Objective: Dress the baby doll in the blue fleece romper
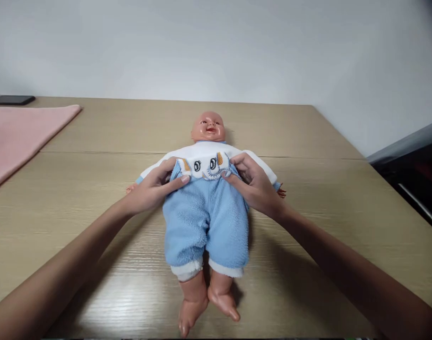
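A baby doll lies on its back on the wooden table, feet toward me. It wears a white top with an embroidered animal face and fluffy light blue pants with white cuffs. My left hand pinches the waistband at the doll's left-hand side in view, thumb on the front. On the opposite side my right hand grips the waistband too, thumb over the front near the embroidery. The fingertips behind the cloth are partly hidden. Both bare feet of the doll stick out below the cuffs.
A folded pink cloth lies at the left of the table. Behind it, a dark phone rests near the back edge. The white wall rises behind the table. A black object stands beyond the right edge.
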A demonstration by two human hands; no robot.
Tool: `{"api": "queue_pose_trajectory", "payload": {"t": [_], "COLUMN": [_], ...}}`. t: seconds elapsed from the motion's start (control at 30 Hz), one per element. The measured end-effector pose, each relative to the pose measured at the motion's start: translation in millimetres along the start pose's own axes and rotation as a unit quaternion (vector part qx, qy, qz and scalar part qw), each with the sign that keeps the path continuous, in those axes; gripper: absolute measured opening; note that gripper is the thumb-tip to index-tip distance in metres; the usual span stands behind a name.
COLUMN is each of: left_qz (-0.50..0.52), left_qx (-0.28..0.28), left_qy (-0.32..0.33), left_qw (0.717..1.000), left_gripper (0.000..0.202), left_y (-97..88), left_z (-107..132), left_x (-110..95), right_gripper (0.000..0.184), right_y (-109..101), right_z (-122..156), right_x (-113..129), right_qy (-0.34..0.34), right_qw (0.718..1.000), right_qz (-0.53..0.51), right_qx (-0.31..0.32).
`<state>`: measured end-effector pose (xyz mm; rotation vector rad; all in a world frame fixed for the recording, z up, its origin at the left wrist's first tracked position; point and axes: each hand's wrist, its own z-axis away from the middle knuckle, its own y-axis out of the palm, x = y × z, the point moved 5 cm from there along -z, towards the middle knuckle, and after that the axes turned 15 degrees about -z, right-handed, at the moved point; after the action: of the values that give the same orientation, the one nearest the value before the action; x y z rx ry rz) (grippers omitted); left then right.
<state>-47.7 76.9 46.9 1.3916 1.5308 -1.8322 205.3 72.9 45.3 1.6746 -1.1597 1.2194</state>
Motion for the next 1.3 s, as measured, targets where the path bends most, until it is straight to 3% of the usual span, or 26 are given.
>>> {"api": "queue_pose_trajectory", "payload": {"t": [0.1,0.2,0.3,0.4,0.53,0.67,0.73,0.83,0.9,0.97,1.1,1.17,1.3], "left_qz": [0.015,0.031,0.03,0.009,-0.062,-0.153,-0.186,-0.158,-0.071,0.059,0.291,0.333,0.33], "left_qx": [-0.045,-0.036,-0.017,-0.03,-0.049,0.021,0.05,0.067,0.048,-0.006,-0.121,-0.135,-0.157], "left_qy": [-0.021,-0.058,-0.084,-0.067,-0.043,0.057,0.077,0.05,0.005,-0.066,-0.23,-0.274,-0.27], "left_qw": [0.999,0.997,0.996,0.997,0.996,0.986,0.978,0.984,0.996,0.996,0.921,0.892,0.891], "left_gripper": [0.037,0.038,0.041,0.044,0.039,0.028,0.037,0.05,0.051,0.047,0.03,0.027,0.046], "left_y": [-1.2,1.2,7.5,14.5,14.4,7.3,4.1,6.2,12.5,21.2,42.7,50.4,48.8], "left_z": [-4,-11,-21,-25,-7,21,31,40,43,45,49,48,40], "left_x": [7,15,19,21,34,41,42,41,40,39,43,41,36], "right_gripper": [0.026,0.029,0.033,0.041,0.039,0.028,0.024,0.031,0.032,0.028,0.027,0.032,0.044], "right_y": [-8,-19,-28,-32,-42,-57,-59,-53,-45,-36,-23,-16,-13], "right_z": [-3,-6,-11,-13,5,38,52,68,74,78,81,77,69], "right_x": [0,-1,-14,-27,-29,-26,-22,-18,-20,-28,-52,-58,-56], "right_qy": [-0.005,0.001,0.078,0.127,0.111,0.119,0.111,0.083,0.086,0.125,0.206,0.212,0.196], "right_qw": [0.998,0.99,0.991,0.99,0.991,0.99,0.987,0.981,0.988,0.992,0.943,0.927,0.928], "right_qz": [0.044,0.124,0.092,0.053,0.066,0.078,0.107,0.149,0.114,0.024,-0.18,-0.221,-0.211], "right_qx": [-0.032,-0.07,-0.063,-0.043,-0.039,0.002,0.048,0.089,0.059,-0.011,-0.187,-0.219,-0.234]}}
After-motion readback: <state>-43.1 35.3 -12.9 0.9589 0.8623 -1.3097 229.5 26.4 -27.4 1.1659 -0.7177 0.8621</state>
